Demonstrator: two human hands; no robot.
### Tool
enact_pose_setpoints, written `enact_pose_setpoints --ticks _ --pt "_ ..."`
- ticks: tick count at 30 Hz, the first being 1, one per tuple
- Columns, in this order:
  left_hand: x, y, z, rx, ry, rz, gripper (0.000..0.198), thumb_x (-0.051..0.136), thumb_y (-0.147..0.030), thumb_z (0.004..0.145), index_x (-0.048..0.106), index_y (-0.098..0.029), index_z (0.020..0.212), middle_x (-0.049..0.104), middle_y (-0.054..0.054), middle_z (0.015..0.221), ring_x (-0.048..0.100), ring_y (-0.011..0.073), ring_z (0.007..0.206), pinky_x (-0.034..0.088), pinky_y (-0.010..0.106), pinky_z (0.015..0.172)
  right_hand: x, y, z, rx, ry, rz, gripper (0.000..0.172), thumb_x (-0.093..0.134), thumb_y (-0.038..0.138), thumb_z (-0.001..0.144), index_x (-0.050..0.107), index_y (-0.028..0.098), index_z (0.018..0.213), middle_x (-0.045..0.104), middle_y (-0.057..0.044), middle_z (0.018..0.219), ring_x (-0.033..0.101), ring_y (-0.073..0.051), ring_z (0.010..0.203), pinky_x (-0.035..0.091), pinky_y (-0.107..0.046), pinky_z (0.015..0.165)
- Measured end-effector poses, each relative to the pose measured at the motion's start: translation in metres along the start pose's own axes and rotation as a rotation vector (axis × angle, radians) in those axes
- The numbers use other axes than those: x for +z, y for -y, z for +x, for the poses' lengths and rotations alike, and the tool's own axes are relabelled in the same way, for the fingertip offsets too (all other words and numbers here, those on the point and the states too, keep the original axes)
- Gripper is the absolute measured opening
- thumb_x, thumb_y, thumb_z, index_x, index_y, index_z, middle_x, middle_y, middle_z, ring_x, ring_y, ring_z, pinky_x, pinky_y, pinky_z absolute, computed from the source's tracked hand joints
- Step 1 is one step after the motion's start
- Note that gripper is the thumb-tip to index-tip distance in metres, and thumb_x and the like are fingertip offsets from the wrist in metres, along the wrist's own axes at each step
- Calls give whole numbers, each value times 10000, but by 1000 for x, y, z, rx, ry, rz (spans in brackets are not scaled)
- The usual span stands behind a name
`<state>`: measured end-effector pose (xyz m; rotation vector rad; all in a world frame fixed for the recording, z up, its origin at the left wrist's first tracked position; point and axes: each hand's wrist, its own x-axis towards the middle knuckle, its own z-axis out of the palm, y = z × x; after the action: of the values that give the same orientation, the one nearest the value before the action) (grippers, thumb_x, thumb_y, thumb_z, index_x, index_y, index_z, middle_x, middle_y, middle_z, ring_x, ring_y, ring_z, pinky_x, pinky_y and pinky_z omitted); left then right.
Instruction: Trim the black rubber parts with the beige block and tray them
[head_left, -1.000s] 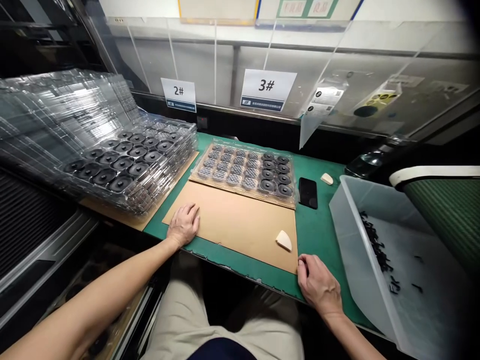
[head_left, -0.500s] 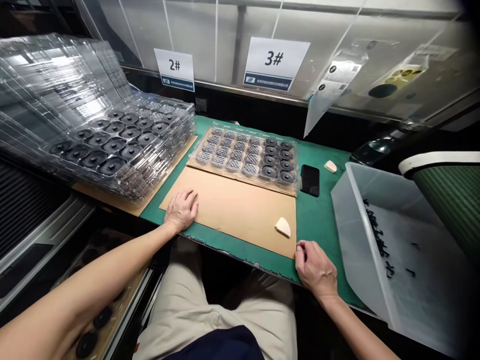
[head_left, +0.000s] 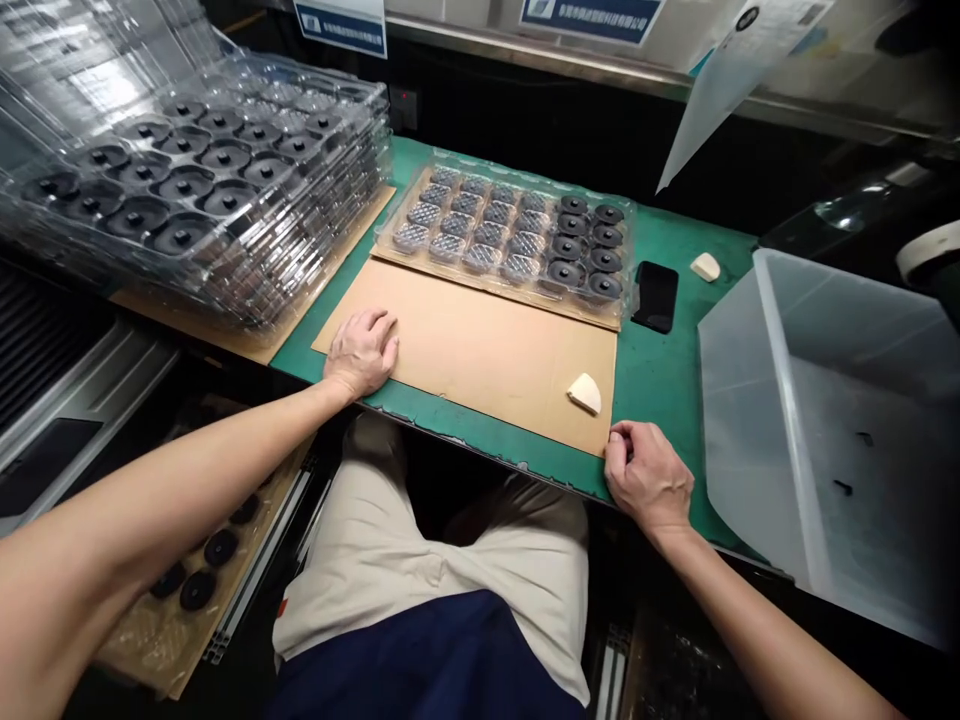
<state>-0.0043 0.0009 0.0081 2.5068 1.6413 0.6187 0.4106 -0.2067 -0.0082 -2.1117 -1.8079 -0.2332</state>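
Observation:
My left hand point(head_left: 361, 352) rests palm down on the left front corner of a brown cardboard sheet point(head_left: 465, 335), its fingers loosely bent and apart, holding nothing. At the sheet's right front corner my right hand point(head_left: 651, 478) lies on the green table in a loose fist; I see nothing in it. A cream wedge-shaped piece point(head_left: 584, 394) lies on the cardboard near that hand. Behind the sheet stands a clear plastic blister tray point(head_left: 495, 284) with rows of pockets. Black round parts point(head_left: 568, 248) show plainly in its right columns; the other pockets look patterned and shiny.
Stacked clear trays point(head_left: 300, 235) with black round parts rise at the left, lids raised. A phone point(head_left: 655, 297) and another cream piece point(head_left: 705, 266) lie at right. Beyond stands a translucent bin point(head_left: 795, 440) with small dark bits. More round parts point(head_left: 198, 590) sit below left.
The camera view has tipped downward, so the table appears higher and the numbers on the wall signs are out of frame. Both hands stay in the same places at the cardboard's corners.

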Motion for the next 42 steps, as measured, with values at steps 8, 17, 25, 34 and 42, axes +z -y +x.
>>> enact_pose_setpoints --ticks 8,17,25,34,42 --pt "6 5 -3 -10 16 -22 390 504 -369 978 632 -208 1309 590 104 1423 521 300 1313 391 480 1161 3 -3 0 24 15 -59 248 474 348 972 654 177 983 658 -73 913 591 -209 810 384 -295 698" --pt "12 12 2 -46 61 -8 422 441 -414 975 609 -203 1299 571 17 1433 450 160 1247 366 442 1168 2 4 1 51 22 -106 288 450 368 940 663 174 961 669 -97 918 596 -218 840 379 -307 722" --pt "8 7 -4 -30 16 -36 394 481 -333 967 638 -198 1302 597 65 1406 505 229 1302 394 460 1174 1 5 -1 56 7 -116 280 460 363 957 673 183 983 675 -82 932 591 -202 834 365 -304 704" --pt "11 11 -4 -7 -6 -37 354 488 -343 981 642 -240 1283 605 66 1403 515 250 1315 406 450 1170 1 5 0 49 9 -99 258 464 352 946 659 182 960 672 -90 933 588 -203 853 374 -303 725" --pt "13 11 -2 -35 39 13 428 428 -391 989 618 -198 1320 583 42 1419 476 179 1291 393 435 1176 4 1 0 81 22 -56 251 476 357 928 660 187 947 663 -92 923 582 -232 865 376 -322 738"
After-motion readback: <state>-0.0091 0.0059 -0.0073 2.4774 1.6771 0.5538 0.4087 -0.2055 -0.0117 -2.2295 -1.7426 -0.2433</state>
